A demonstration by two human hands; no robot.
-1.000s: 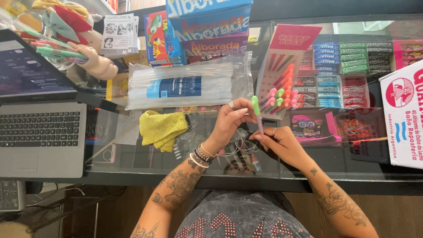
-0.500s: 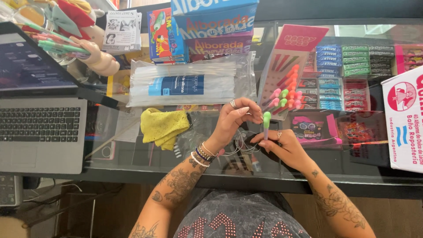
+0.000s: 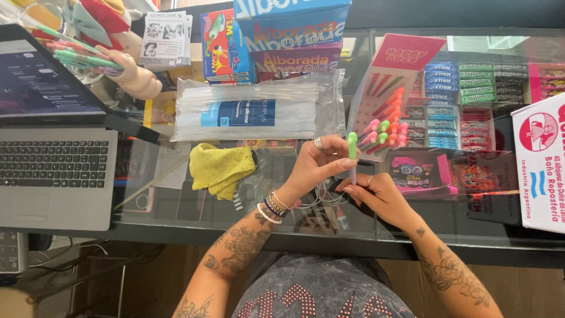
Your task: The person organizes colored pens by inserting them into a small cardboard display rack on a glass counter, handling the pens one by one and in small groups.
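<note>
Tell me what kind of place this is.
Probably a small shop counter, perhaps a stationery or sweets kiosk. Rows of candy packs lie under the glass counter, a laptop sits on top, and a bag of clear sticks lies beyond the hands.

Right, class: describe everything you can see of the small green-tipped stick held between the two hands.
The small green-tipped stick has a rounded bright green top on a thin pale stem, seemingly plastic. It stands nearly upright above the glass counter. The left hand pinches it just below the tip, and the right hand holds its lower end.
</note>
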